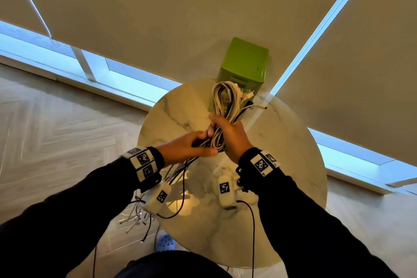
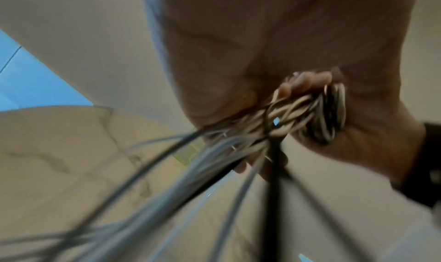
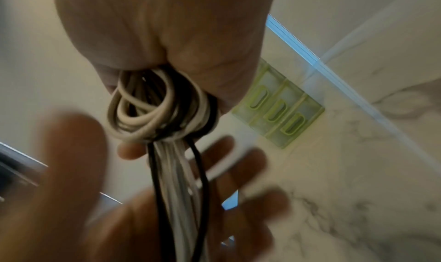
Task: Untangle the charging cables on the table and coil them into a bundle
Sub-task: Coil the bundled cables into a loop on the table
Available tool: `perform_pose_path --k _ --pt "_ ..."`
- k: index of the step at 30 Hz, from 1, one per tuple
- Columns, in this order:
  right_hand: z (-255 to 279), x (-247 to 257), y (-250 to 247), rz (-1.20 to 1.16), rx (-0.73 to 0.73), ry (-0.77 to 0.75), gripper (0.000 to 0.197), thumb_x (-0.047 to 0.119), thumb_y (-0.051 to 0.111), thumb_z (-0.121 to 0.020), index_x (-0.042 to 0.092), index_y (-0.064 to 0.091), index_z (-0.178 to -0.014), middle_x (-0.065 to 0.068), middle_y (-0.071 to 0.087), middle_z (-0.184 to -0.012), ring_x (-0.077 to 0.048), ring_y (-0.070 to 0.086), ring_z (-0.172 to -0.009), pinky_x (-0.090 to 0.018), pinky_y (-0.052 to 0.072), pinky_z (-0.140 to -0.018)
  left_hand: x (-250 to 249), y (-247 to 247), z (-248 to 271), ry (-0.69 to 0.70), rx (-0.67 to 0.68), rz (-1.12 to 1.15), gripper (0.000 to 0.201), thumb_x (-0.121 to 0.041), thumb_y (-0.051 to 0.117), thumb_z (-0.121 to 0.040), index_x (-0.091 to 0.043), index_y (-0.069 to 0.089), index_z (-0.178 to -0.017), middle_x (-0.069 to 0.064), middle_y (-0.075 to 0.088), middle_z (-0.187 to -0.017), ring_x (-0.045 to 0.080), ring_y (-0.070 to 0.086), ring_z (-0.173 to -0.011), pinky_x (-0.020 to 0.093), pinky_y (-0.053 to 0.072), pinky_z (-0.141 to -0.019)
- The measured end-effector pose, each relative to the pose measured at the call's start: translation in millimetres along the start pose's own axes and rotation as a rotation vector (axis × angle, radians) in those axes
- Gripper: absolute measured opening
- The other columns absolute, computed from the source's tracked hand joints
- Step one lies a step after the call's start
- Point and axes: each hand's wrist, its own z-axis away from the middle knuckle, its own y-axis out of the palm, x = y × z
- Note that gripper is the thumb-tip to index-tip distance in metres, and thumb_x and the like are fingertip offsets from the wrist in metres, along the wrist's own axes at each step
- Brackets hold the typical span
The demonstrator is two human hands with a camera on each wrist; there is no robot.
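A coil of white and black charging cables point(image 1: 225, 99) is held upright over the round marble table point(image 1: 282, 153). My right hand point(image 1: 230, 135) grips the coil at its lower end; in the right wrist view its palm point(image 3: 167, 30) closes over the loops point(image 3: 143, 115). Just left of it, my left hand point(image 1: 189, 146) curls round the loose strands below the coil. In the right wrist view that hand point(image 3: 71, 171) is blurred, its fingers spread behind the strands. The free ends point(image 1: 135, 216) hang past the table's near left edge. The left wrist view shows the twisted bundle point(image 2: 298, 111).
A green box point(image 1: 246, 61) stands at the table's far edge, right behind the coil, and shows as a slotted green block point(image 3: 279, 113) in the right wrist view. Roller blinds and low windows lie beyond. A blue perforated object point(image 1: 165, 242) lies on the wooden floor.
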Motion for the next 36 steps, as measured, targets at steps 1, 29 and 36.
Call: perform_pose_path --k 1,29,36 --pt "-2.1 6.5 -0.9 -0.059 -0.003 0.021 0.032 0.016 0.062 -0.093 0.008 0.057 -0.062 -0.013 0.055 -0.057 -0.032 0.065 -0.065 -0.039 0.054 -0.067 3.3 2.0 1.8 -0.018 0.046 -0.072 0.041 -0.025 0.066 -0.097 -0.012 0.054 -0.134 -0.002 0.069 -0.121 0.012 0.068 -0.110 0.031 0.053 -0.099" --pt "-10.5 44.9 -42.4 0.884 0.103 -0.015 0.065 0.068 0.062 -0.084 0.004 0.069 -0.074 -0.007 0.070 -0.061 -0.022 0.067 -0.051 -0.032 0.056 -0.058 0.8 -21.6 -4.7 -0.042 -0.201 -0.711 0.025 -0.033 0.069 -0.088 -0.018 0.061 -0.070 -0.004 0.056 -0.063 0.005 0.048 -0.057 0.028 0.038 -0.060" --pt "-11.8 22.2 -40.5 0.858 0.302 0.004 0.065 0.062 0.089 -0.055 0.012 0.075 -0.094 -0.004 0.075 -0.083 -0.018 0.071 -0.078 -0.040 0.058 -0.079 -32.5 -26.7 -14.7 0.056 -0.308 -0.684 0.016 -0.041 0.076 -0.080 -0.030 0.072 -0.069 -0.009 0.067 -0.064 0.002 0.058 -0.059 0.030 0.048 -0.061"
